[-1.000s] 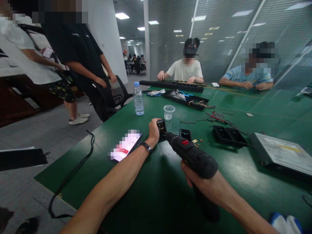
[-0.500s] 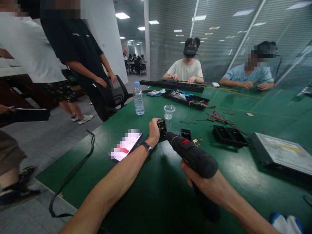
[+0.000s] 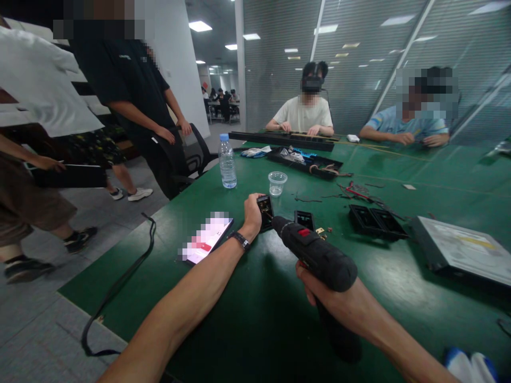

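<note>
My left hand [image 3: 252,217] is closed around a small black plastic housing [image 3: 265,213] with brass-coloured metal bits inside, held on edge over the table. In my right hand [image 3: 319,284] is a black cordless drill [image 3: 315,252] with a red switch, gripped by its handle. Its bit points left into the open face of the housing; whether the tip touches a screw is too small to tell. Just right of the chuck lies a second black housing [image 3: 304,220], with small brass pieces [image 3: 320,231] beside it.
A phone [image 3: 209,236] lies left of my wrist. Beyond stand a water bottle [image 3: 227,162] and a clear plastic cup [image 3: 277,183]. To the right are a black tray [image 3: 377,222] and a metal-topped box [image 3: 471,250]. Two people sit opposite; others stand at left.
My hands, the drill and the housing look the same as before. At left, a walking person with a dark clipboard has moved further right into view.
</note>
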A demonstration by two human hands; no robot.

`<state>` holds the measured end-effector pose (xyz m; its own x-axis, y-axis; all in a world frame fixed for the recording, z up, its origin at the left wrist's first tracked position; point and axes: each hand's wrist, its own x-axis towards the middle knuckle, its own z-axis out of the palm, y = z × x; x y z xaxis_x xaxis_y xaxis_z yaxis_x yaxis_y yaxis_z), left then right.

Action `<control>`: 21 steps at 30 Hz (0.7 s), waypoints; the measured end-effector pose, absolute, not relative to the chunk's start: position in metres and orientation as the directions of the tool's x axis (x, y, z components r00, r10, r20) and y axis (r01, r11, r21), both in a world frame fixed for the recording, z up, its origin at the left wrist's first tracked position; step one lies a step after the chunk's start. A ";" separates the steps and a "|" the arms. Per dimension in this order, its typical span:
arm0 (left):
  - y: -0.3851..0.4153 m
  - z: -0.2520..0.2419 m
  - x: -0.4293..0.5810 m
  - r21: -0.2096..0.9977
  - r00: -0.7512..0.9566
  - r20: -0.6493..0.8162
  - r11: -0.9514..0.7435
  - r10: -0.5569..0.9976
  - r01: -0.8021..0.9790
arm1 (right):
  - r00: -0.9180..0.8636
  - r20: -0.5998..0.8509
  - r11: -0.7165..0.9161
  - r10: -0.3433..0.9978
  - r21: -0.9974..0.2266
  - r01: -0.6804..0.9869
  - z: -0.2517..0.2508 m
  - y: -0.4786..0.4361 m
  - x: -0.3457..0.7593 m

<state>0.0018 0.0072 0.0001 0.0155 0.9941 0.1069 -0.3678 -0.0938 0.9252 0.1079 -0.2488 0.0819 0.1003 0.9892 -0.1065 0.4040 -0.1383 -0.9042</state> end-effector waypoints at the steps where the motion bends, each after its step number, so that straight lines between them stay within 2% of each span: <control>1: 0.007 0.000 0.002 0.924 0.016 0.107 -0.094 0.994 -0.370 | 0.101 -0.097 -0.130 0.990 -0.906 0.403 0.082 -0.249 0.108; 21: 0.006 0.004 0.002 0.909 0.015 0.089 -0.076 0.996 -0.409 | 0.095 -0.081 -0.111 0.992 -0.927 0.359 0.079 -0.248 0.107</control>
<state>0.0022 0.0060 0.0035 0.0147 0.9959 0.0894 -0.4094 -0.0756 0.9092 0.1074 -0.2485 0.0792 0.0954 0.9921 -0.0815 0.3591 -0.1106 -0.9267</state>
